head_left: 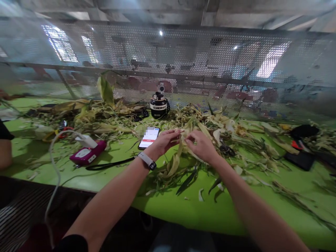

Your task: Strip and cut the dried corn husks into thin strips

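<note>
My left hand [166,140] is closed, thumb and fingers pinching pale, papery corn husk [185,134] in front of me. From the other side my right hand [201,144] pinches the same husk with bent fingers. Its exact edges blur into the heap behind. Below the hands hang a curled yellow-green husk strip [174,164] and a dark green leaf [187,182]. A phone [149,138] with a lit screen lies just left of my left hand. A watch with a grey band [147,160] is on my left wrist.
Heaps of husks [99,112] cover the back of the green table [168,206]. A black bottle [159,106] stands there before a perforated metal screen [183,63]. At left lie a purple power strip [89,153] and white cable [52,157]; another person's arm [5,147] shows beyond.
</note>
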A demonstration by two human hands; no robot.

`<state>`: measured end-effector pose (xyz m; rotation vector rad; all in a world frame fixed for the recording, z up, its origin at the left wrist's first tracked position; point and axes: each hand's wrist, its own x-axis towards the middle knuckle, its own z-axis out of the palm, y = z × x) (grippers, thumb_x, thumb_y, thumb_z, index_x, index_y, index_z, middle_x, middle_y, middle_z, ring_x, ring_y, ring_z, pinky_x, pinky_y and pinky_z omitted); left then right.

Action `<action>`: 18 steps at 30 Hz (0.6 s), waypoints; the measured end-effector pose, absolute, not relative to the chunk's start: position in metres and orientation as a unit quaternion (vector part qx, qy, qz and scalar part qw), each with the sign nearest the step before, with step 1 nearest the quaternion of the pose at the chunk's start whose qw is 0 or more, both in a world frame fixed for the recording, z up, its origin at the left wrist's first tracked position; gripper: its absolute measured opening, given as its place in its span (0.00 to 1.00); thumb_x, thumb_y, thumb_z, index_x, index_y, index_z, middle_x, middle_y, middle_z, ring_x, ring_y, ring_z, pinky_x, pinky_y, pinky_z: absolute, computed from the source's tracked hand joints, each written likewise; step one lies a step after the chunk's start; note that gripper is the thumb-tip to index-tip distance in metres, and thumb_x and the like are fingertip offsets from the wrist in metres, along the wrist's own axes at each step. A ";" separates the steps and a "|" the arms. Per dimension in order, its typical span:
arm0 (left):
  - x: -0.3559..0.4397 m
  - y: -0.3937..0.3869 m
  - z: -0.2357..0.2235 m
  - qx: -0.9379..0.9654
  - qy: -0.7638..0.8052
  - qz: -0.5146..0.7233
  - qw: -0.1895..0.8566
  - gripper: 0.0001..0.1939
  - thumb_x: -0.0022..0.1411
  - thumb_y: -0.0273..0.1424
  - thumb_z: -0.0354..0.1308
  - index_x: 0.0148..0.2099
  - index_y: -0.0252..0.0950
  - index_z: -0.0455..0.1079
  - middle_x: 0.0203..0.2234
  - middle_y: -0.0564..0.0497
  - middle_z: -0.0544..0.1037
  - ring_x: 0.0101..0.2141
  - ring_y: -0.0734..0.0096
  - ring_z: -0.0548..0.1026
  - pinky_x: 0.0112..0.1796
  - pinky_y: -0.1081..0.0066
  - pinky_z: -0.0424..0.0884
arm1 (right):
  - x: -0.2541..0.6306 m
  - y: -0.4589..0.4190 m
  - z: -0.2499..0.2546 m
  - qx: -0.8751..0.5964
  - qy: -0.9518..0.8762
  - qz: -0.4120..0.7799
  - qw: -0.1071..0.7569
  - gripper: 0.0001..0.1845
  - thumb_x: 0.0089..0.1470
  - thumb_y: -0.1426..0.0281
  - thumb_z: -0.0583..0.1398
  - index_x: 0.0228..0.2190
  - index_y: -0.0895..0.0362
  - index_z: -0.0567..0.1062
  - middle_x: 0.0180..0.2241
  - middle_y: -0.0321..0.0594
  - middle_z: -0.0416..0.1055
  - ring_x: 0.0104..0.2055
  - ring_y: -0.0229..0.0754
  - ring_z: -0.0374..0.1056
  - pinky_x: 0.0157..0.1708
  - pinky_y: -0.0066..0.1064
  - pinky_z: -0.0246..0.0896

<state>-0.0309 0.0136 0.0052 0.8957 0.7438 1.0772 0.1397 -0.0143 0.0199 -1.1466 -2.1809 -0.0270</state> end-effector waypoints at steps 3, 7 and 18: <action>-0.030 0.013 0.005 0.406 0.322 0.481 0.708 0.12 0.44 0.31 0.68 0.32 0.34 0.73 0.26 0.54 0.75 0.27 0.80 0.71 0.32 0.77 0.67 | 0.138 -0.016 0.021 -0.460 -0.823 -0.032 0.333 0.07 0.56 0.70 0.53 0.28 0.57 0.69 0.26 0.42 0.70 0.30 0.44 0.64 0.33 0.32 0.55; -0.029 0.012 0.005 0.441 0.319 0.469 0.695 0.14 0.44 0.35 0.68 0.32 0.34 0.72 0.25 0.54 0.75 0.26 0.79 0.71 0.31 0.77 0.66 | 0.135 -0.018 0.021 -0.449 -0.835 -0.066 0.311 0.10 0.59 0.67 0.51 0.30 0.58 0.69 0.27 0.43 0.71 0.30 0.44 0.64 0.34 0.33 0.53; -0.015 0.004 0.006 0.384 0.274 0.495 0.730 0.10 0.42 0.26 0.69 0.28 0.30 0.72 0.24 0.52 0.75 0.26 0.79 0.71 0.31 0.78 0.66 | 0.132 -0.016 0.007 -0.380 -0.867 -0.003 0.322 0.04 0.54 0.73 0.54 0.32 0.58 0.69 0.33 0.45 0.72 0.35 0.43 0.66 0.37 0.31 0.58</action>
